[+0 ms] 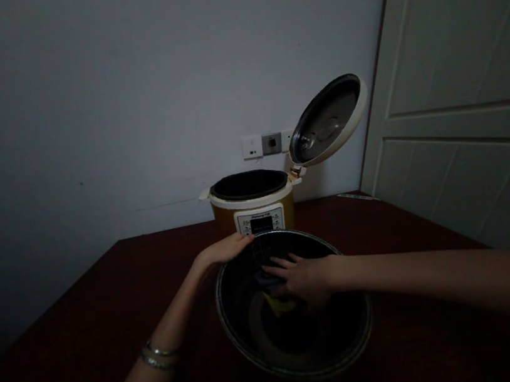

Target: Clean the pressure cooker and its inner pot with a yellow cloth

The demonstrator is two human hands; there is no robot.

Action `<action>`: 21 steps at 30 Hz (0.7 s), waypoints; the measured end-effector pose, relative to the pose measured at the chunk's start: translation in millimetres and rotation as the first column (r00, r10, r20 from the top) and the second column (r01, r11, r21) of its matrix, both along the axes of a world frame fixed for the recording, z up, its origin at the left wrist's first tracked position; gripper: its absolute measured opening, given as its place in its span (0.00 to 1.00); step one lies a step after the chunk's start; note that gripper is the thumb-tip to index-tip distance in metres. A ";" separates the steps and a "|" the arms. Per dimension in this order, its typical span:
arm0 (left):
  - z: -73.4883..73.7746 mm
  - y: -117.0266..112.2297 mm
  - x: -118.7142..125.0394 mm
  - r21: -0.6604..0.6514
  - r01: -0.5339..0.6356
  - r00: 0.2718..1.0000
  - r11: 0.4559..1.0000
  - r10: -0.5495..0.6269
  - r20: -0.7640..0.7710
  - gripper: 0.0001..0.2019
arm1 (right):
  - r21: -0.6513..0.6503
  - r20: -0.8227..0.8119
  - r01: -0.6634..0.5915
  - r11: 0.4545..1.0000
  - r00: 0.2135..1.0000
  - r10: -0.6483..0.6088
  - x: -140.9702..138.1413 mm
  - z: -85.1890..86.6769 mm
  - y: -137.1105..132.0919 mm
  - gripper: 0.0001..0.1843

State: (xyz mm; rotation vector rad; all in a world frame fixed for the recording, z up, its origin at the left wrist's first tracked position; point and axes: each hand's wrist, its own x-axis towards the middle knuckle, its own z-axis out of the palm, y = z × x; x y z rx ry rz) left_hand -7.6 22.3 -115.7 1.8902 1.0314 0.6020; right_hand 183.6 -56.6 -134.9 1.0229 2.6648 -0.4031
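A dark metal inner pot is tilted toward me on a dark red table. My left hand grips the pot's far left rim with closed fingers. My right hand reaches inside the pot and presses a yellow and dark sponge against the inner wall. Behind the pot stands a yellow and white rice cooker with its lid swung open to the right.
The table stands against a pale wall with wall sockets behind the cooker. A white panelled door is at the right. Bracelets circle my left wrist. The room is dim.
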 end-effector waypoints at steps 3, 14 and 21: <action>-0.8 -0.5 0.1 0.098 -0.002 0.997 0.995 0.009 -0.074 0.15 | -0.082 0.144 0.039 0.996 0.989 -0.027 -3.1 -0.5 2.1 0.49; -12.9 11.7 -5.2 0.073 0.144 0.975 0.987 -0.129 -0.183 0.23 | -0.408 0.278 -0.125 0.905 0.927 0.253 -14.7 1.8 -7.8 0.53; -19.7 16.5 -7.9 -0.013 0.128 0.978 0.992 -0.129 -0.163 0.24 | -0.262 0.264 -0.340 0.903 0.875 0.406 -55.8 -9.9 4.5 0.42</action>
